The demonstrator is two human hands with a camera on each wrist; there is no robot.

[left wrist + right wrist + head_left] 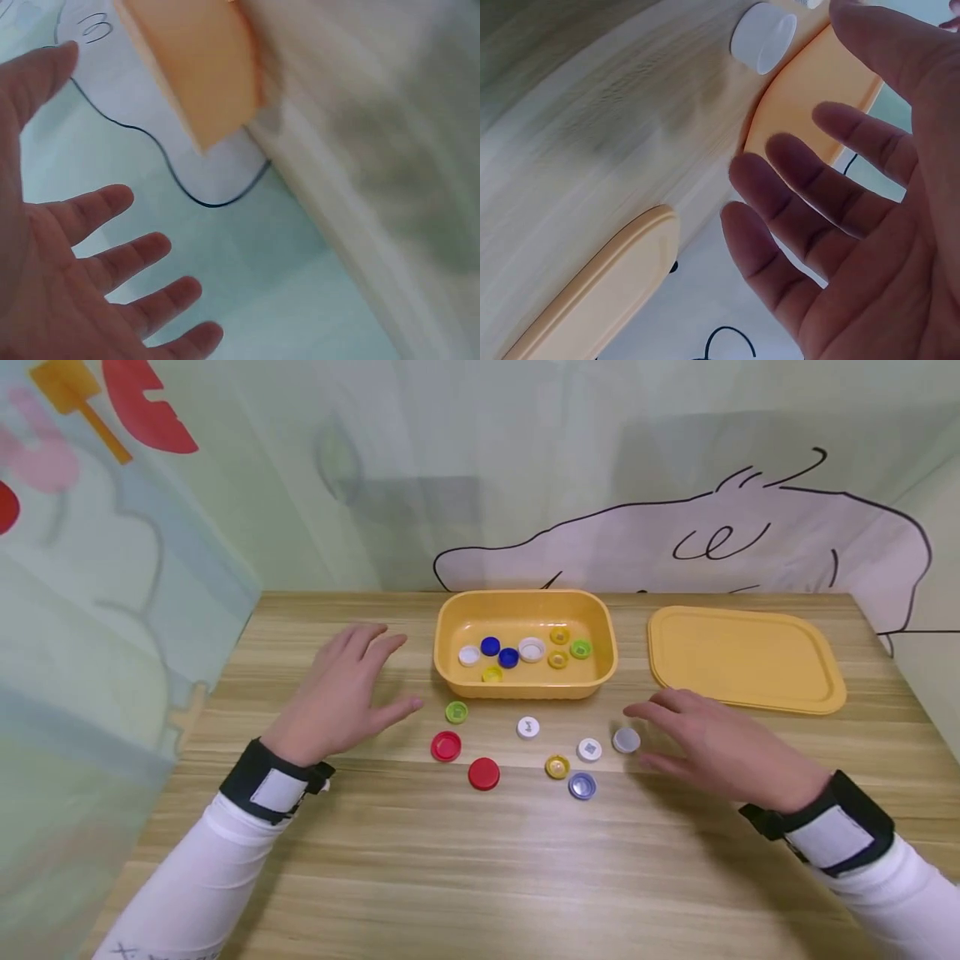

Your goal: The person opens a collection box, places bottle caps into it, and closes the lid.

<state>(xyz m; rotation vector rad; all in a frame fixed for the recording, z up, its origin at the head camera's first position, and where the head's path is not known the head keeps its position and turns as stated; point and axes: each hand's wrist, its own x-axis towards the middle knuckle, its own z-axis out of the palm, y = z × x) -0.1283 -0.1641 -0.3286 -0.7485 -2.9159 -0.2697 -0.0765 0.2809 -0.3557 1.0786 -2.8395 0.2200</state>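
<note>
My left hand hovers left of the yellow-orange bin, fingers spread and holding nothing. The green bottle cap and a red cap lie nearest to it. My right hand has its thumb and fingers apart beside a pale grey-white cap, which stands on the table in the right wrist view too. Between the hands lie another red cap, two white caps, a yellow cap and a blue cap. Inside the bin are several caps, among them a dark blue one.
A flat yellow-orange lid lies on the table to the right of the bin, just beyond my right hand. Behind the wooden table hangs a printed curtain, which also runs along the left side.
</note>
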